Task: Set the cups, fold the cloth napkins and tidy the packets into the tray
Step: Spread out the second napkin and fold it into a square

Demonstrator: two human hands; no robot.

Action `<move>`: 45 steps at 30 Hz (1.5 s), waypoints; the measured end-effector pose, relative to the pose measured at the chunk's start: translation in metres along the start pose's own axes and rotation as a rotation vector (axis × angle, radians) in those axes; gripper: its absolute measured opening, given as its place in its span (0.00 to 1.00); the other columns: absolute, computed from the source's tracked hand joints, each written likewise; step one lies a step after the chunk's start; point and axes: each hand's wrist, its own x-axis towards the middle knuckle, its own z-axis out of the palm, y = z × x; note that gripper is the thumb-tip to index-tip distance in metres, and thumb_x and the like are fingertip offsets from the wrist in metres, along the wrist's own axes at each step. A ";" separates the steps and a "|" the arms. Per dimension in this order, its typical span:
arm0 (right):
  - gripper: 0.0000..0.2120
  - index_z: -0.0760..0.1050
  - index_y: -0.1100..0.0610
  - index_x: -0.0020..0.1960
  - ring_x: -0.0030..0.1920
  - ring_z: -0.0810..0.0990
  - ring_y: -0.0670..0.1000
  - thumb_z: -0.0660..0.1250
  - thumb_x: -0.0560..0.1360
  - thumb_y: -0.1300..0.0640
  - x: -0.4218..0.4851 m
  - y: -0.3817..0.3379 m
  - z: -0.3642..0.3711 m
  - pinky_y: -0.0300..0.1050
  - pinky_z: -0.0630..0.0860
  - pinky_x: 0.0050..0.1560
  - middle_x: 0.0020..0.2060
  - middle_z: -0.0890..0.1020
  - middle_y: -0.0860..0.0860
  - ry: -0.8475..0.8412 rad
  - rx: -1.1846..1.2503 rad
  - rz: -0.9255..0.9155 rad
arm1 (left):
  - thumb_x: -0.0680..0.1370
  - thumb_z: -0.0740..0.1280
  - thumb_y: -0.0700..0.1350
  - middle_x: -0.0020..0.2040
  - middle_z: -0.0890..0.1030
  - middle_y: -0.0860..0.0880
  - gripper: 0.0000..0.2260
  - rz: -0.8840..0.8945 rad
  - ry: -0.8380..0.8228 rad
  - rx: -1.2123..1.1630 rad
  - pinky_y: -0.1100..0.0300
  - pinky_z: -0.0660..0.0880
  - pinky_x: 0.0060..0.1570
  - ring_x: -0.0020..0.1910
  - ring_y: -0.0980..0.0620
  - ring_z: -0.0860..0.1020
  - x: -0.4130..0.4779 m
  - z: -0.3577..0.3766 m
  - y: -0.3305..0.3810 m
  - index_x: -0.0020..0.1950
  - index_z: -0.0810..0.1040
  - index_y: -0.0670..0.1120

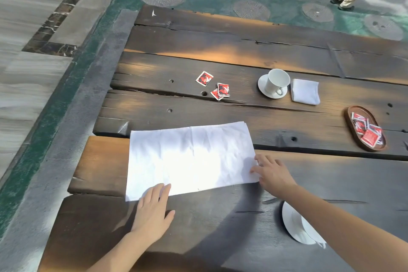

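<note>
left hand (pixel 152 212): straight fingers, tips on napkin (pixel 189 157) near edge
right hand (pixel 272 174): spread fingers touching its right edge

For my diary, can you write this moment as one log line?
step: folding napkin | left hand: flat on near edge | right hand: touching right edge | loose packets: three | tray: partly filled

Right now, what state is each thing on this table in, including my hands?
Large napkin: spread flat, in layers.
Far cup: upright on its saucer.
Folded napkin: folded small, beside the far cup.
Near cup and saucer: partly hidden by the right arm.
Tray: holds several packets.
Loose packets: three, lying outside the tray.
Left hand: flat on the large napkin's near edge.
Right hand: fingers resting on its right edge.
</note>
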 end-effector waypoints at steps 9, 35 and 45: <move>0.24 0.66 0.49 0.68 0.62 0.72 0.57 0.56 0.73 0.62 -0.008 -0.032 -0.003 0.52 0.68 0.58 0.69 0.66 0.53 -0.149 -0.078 -0.169 | 0.79 0.51 0.60 0.79 0.45 0.51 0.29 -0.048 -0.038 0.118 0.44 0.46 0.74 0.78 0.48 0.45 0.038 -0.017 -0.017 0.77 0.48 0.52; 0.37 0.49 0.45 0.75 0.77 0.47 0.52 0.67 0.74 0.47 -0.002 -0.065 0.007 0.56 0.48 0.75 0.77 0.47 0.48 -0.224 -0.075 -0.480 | 0.78 0.61 0.57 0.78 0.36 0.49 0.37 0.432 -0.145 0.467 0.43 0.38 0.73 0.77 0.46 0.37 0.058 -0.028 -0.005 0.77 0.40 0.50; 0.23 0.67 0.53 0.57 0.57 0.74 0.58 0.70 0.69 0.44 -0.017 -0.105 0.024 0.51 0.72 0.57 0.55 0.74 0.53 -0.054 -0.122 -0.590 | 0.75 0.60 0.59 0.62 0.72 0.52 0.17 0.569 -0.047 0.276 0.57 0.65 0.64 0.59 0.53 0.70 0.029 -0.017 -0.011 0.58 0.69 0.51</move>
